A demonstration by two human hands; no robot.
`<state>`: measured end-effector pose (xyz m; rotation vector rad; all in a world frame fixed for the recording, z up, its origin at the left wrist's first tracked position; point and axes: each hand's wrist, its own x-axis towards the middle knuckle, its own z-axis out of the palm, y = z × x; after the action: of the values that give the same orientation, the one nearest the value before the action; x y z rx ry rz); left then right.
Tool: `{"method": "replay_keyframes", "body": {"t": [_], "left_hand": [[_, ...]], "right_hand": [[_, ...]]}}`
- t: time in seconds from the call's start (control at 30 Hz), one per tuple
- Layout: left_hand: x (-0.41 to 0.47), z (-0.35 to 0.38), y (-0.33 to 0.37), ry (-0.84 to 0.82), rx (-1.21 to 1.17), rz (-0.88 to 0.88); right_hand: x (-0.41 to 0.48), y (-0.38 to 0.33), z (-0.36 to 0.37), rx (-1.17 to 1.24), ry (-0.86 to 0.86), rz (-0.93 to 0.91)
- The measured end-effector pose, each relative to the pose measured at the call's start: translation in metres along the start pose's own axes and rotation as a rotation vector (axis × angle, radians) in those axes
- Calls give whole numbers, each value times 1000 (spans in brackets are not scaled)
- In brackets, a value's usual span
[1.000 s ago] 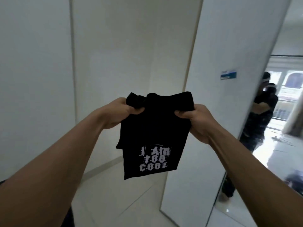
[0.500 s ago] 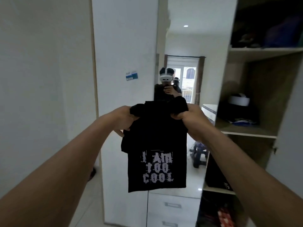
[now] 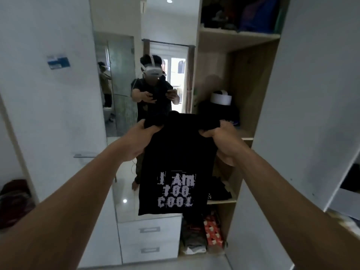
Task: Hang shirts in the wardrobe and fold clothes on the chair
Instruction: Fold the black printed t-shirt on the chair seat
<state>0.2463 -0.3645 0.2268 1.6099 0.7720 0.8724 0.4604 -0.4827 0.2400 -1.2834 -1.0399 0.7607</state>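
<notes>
A folded black shirt (image 3: pixel 175 162) with white lettering hangs in the air in front of me. My left hand (image 3: pixel 140 139) grips its top left corner and my right hand (image 3: pixel 224 141) grips its top right corner. The shirt hangs straight down between both fists, in front of the open wardrobe shelves (image 3: pixel 233 36). Its lower edge sits just above the white drawers (image 3: pixel 150 238).
A mirror (image 3: pixel 124 94) on the wardrobe front reflects me. Open shelves on the right hold dark clothes, a white round object (image 3: pixel 221 98) and a red patterned box (image 3: pixel 212 230). A white wardrobe door (image 3: pixel 303 114) stands open at right. Dark red cloth (image 3: pixel 13 201) lies at left.
My view has swung right from a plain white panel to the mirror and open shelves. Both hands kept hold of the shirt and carried it toward the shelves.
</notes>
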Motion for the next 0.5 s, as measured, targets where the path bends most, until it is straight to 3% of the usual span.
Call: {"method": "replay_keyframes", "body": {"t": [0.33, 0.5], "left_hand": [[128, 113, -118, -118, -191, -252], [196, 157, -182, -99, -243, -293]], "right_hand": [[67, 127, -103, 34, 169, 187], [108, 187, -137, 29, 227, 258]]}}
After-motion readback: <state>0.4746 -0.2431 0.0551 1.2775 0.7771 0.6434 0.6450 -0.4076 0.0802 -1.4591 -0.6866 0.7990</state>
